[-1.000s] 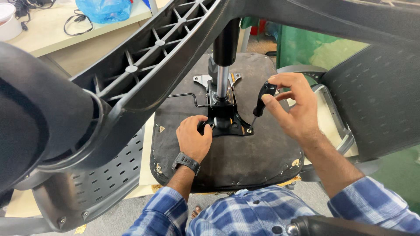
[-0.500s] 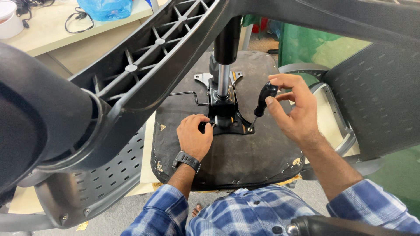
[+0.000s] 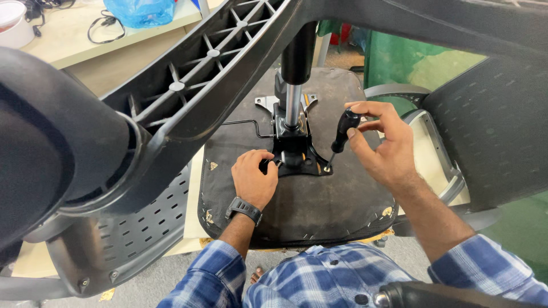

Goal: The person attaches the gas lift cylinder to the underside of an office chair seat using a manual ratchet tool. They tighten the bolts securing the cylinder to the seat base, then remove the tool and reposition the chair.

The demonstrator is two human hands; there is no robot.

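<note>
Fingertips (image 3: pixel 349 132) of the right hand (image 3: pixel 379 145) pinch the black handle of a screwdriver (image 3: pixel 340 137) near its top, thumb on one side and 2 or 3 fingers curled round the other. Its thin shaft slants down and left to a screw (image 3: pixel 327 168) at the right corner of the black mounting plate (image 3: pixel 297 161), which sits on the dark underside of an upturned chair seat (image 3: pixel 302 199). The left hand (image 3: pixel 253 178) is closed loosely against the plate's left edge, fingers curled onto a small black part there; what exactly they press is hidden.

Because the shaft leans rather than standing straight over the screw, the tip could ride out of the head and chew it, or skid across the seat fabric. Such a light grip high on the handle gives little downward push, which makes that slip likelier. If the tip jumps left, it heads toward the left hand. A chair base (image 3: pixel 188 97) hangs above on the gas cylinder (image 3: pixel 291 108), and a knock could sway it.
</note>
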